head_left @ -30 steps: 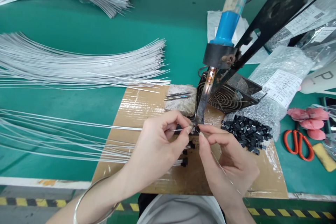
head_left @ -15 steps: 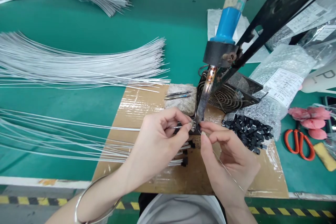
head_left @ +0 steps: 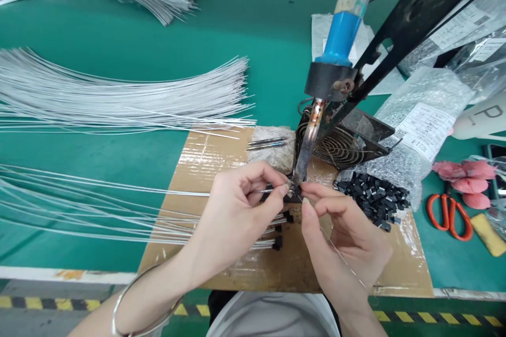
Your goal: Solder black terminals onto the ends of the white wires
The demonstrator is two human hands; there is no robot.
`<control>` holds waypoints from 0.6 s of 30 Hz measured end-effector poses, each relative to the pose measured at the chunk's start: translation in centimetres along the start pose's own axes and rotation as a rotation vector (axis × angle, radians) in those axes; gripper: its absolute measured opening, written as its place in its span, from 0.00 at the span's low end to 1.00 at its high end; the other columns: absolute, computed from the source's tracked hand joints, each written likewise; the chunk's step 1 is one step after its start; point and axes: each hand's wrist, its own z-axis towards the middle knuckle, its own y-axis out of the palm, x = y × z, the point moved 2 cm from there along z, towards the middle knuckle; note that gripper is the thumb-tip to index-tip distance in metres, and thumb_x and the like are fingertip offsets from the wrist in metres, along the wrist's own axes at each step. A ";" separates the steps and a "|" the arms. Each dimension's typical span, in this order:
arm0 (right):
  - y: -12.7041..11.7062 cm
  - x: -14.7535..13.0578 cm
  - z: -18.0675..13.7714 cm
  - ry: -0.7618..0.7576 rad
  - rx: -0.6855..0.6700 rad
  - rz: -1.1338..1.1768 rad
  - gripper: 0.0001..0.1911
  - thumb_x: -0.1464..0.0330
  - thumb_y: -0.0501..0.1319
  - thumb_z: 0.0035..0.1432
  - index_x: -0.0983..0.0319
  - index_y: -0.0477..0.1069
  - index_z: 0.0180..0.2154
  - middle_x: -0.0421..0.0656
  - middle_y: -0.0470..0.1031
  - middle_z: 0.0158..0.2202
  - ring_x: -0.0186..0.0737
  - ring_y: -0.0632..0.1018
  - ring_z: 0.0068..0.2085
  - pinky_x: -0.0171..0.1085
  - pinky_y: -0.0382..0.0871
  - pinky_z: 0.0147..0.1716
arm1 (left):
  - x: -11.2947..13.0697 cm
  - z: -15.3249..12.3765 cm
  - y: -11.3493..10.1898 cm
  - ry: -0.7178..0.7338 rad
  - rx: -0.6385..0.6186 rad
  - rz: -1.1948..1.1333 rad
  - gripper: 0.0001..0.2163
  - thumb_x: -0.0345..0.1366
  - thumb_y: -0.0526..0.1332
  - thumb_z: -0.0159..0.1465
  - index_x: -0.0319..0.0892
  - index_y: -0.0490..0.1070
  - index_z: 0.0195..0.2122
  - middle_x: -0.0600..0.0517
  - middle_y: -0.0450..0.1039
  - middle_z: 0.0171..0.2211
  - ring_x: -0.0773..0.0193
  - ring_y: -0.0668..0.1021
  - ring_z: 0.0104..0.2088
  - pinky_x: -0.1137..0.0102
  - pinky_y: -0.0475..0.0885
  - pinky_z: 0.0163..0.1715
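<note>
My left hand point(head_left: 241, 205) pinches a white wire point(head_left: 185, 192) near its end, just beside the tip of a soldering iron. That soldering iron point(head_left: 304, 155), blue-handled and held in a black stand, points down between my hands. Thin solder wire point(head_left: 348, 266) runs through my right hand point(head_left: 343, 231), its thumb and forefinger closed on it close to the tip. Fingers partly hide the exact spot where wire, solder and iron meet. Below my left hand lie several white wires ending in black connectors point(head_left: 277, 243).
A cooling fan point(head_left: 336, 142) stands behind the iron. Loose black connectors point(head_left: 371, 197) are heaped at right, with orange-handled scissors point(head_left: 448, 216) beyond. Bundles of white wires point(head_left: 130, 89) cover the left of the green table. Brown cardboard point(head_left: 209, 155) lies under my hands.
Both hands keep nearly the same position and grip at the iron's tip. The view has shifted very slightly.
</note>
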 end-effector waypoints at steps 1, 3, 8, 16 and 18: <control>0.0 0.0 0.0 0.003 0.005 0.008 0.09 0.75 0.68 0.63 0.58 0.74 0.32 0.43 0.88 0.45 0.40 0.88 0.46 0.38 0.82 0.49 | 0.0 0.0 0.0 -0.002 0.003 0.000 0.05 0.34 0.66 0.57 0.41 0.76 0.26 0.53 0.78 0.25 0.69 0.71 0.21 0.75 0.63 0.20; 0.0 0.0 0.0 -0.002 0.012 0.022 0.09 0.76 0.68 0.63 0.58 0.75 0.32 0.41 0.88 0.45 0.37 0.88 0.46 0.36 0.81 0.50 | 0.0 0.0 0.0 -0.002 0.003 -0.002 0.04 0.34 0.66 0.58 0.41 0.76 0.26 0.53 0.79 0.25 0.69 0.71 0.22 0.75 0.63 0.20; 0.0 -0.2 0.0 0.014 0.005 -0.014 0.09 0.74 0.68 0.64 0.58 0.74 0.31 0.44 0.88 0.45 0.42 0.88 0.45 0.40 0.83 0.48 | 0.1 0.1 0.0 -0.004 0.004 0.016 0.05 0.35 0.66 0.58 0.41 0.76 0.26 0.52 0.78 0.25 0.69 0.70 0.21 0.74 0.60 0.19; 0.1 -0.1 -0.1 0.041 -0.008 -0.032 0.08 0.72 0.68 0.64 0.58 0.73 0.31 0.46 0.88 0.44 0.43 0.89 0.45 0.41 0.83 0.48 | -0.1 0.2 0.1 -0.004 -0.008 0.021 0.05 0.34 0.66 0.57 0.41 0.76 0.25 0.53 0.79 0.25 0.68 0.73 0.23 0.74 0.64 0.21; 0.0 0.0 -0.1 0.042 -0.011 -0.032 0.08 0.72 0.68 0.64 0.58 0.73 0.31 0.45 0.88 0.44 0.42 0.89 0.45 0.40 0.83 0.47 | -0.1 0.2 0.2 -0.011 -0.012 0.019 0.05 0.34 0.66 0.58 0.41 0.76 0.25 0.53 0.79 0.25 0.68 0.73 0.23 0.74 0.65 0.22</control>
